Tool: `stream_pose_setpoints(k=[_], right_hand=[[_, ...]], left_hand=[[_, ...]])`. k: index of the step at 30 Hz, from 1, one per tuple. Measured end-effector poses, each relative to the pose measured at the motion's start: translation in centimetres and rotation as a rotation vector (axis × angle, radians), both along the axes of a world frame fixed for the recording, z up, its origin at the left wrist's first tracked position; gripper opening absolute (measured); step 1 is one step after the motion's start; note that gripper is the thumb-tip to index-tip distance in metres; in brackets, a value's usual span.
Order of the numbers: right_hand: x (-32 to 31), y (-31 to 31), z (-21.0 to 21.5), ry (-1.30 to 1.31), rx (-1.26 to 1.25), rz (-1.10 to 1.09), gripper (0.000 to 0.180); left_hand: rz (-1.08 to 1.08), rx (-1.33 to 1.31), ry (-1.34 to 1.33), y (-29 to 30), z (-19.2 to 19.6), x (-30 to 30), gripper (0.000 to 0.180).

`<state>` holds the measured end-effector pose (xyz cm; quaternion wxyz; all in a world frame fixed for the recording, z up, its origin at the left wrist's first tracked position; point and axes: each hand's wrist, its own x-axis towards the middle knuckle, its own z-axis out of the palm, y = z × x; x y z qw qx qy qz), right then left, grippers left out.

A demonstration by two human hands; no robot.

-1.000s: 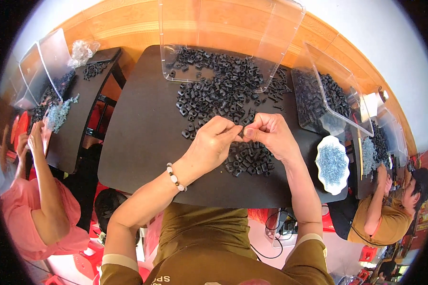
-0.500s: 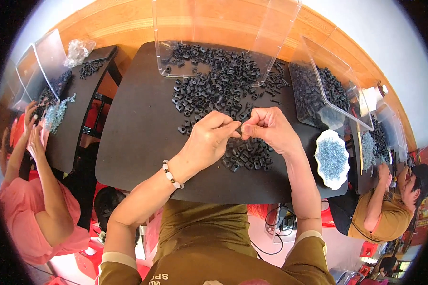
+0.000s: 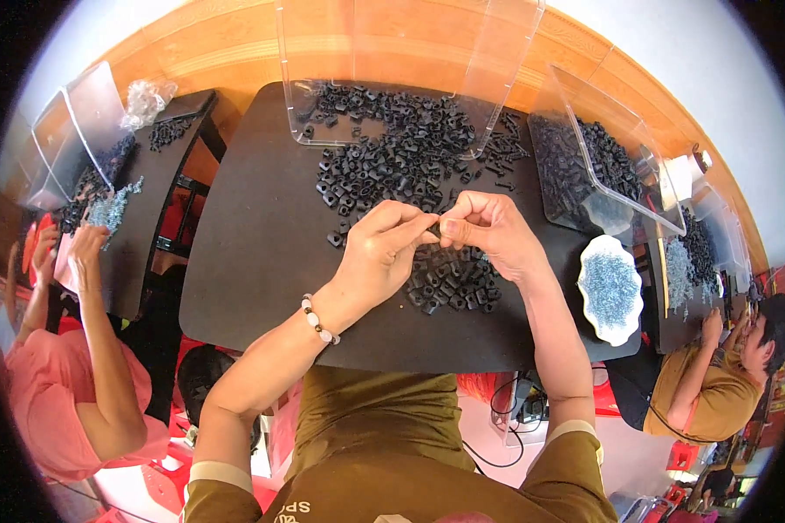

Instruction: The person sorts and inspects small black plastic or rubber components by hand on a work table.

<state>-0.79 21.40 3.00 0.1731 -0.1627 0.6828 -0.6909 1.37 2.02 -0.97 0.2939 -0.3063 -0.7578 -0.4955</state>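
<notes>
Over the near part of a dark table (image 3: pixel 253 261), my left hand (image 3: pixel 382 248) and my right hand (image 3: pixel 490 234) meet fingertip to fingertip. Both are closed in a pinch on a small black part (image 3: pixel 435 228), mostly covered by the fingers. Beyond them spreads a large heap of small black plastic parts (image 3: pixel 392 166), blocky with holes. A smaller group of the same black parts (image 3: pixel 453 283) lies just under and in front of my hands. To the right stands a white scalloped dish (image 3: pixel 634 305) filled with tiny pale-blue pieces (image 3: pixel 608 288).
A clear plastic bin (image 3: pixel 323 141) lies tipped at the table's back, and another clear bin (image 3: pixel 584 179) full of black parts stands at right. Thin black pieces (image 3: pixel 503 144) lie between them. Co-workers sit at side tables, one in pink (image 3: pixel 70 392), one in brown (image 3: pixel 698 392).
My hands stay pinched together over the same spot, with only slight finger movement. At left, the co-worker's hands have shifted; the co-worker at right has lowered an arm slightly.
</notes>
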Motion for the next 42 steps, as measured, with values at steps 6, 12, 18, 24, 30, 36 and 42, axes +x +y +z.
stream_pose_setpoints(k=[6,12,18,24,30,36,42], right_hand=[[0.0,0.4,0.4,-0.064,-0.031,0.059,0.021],[-0.2,0.4,0.0,-0.145,-0.063,0.111,0.034],[0.1,-0.4,-0.1,-0.186,-0.165,0.241,0.044],[0.0,-0.4,-0.5,-0.234,-0.253,0.318,0.048],[0.2,-0.3,-0.7,-0.198,-0.239,0.3,0.046],[0.4,-0.7,-1.0,-0.191,-0.238,0.263,0.04],[0.6,-1.2,-1.7,-0.208,-0.202,0.162,0.045]], left_hand=[[-0.05,0.033,-0.017,-0.2,0.0,0.0,0.032],[-0.064,0.067,-0.049,-0.4,0.3,0.2,0.034],[0.045,0.002,-0.015,-0.6,1.6,0.6,0.037],[0.05,0.026,0.038,-0.6,1.5,0.5,0.038],[-0.018,0.072,-0.003,-0.3,0.9,0.6,0.038],[-0.016,0.05,0.011,-0.4,1.1,0.8,0.034],[0.019,-0.058,0.098,-0.3,0.9,0.3,0.031]])
